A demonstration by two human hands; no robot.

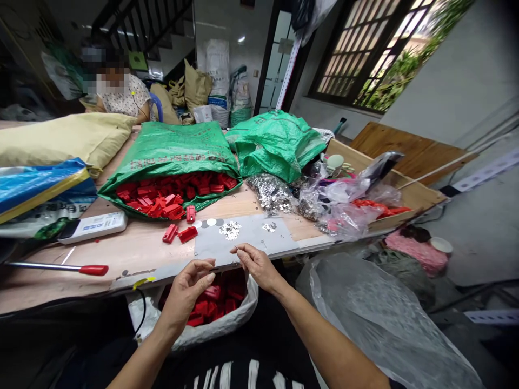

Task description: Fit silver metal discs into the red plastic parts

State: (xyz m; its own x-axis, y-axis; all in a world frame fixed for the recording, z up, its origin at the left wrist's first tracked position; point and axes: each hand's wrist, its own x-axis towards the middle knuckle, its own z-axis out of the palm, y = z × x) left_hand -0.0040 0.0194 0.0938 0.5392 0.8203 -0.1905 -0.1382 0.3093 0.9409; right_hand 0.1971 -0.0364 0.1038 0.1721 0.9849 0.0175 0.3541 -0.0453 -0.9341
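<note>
My left hand is over the table's front edge, above a white sack of red plastic pieces. Its thumb sits a little apart from its curled fingers, and I see nothing between them. To its right, my right hand pinches thumb and finger together near the edge; whatever is in the pinch is too small to make out. Just beyond lie a pile of small shiny metal pieces and a smaller pile on a grey sheet. Loose red pieces rest left of them.
A green sack spills red pieces onto the table. Right of it are a bag of metal pieces and a wooden tray with plastic bags. A red-handled lever juts in at left. A person sits across the table.
</note>
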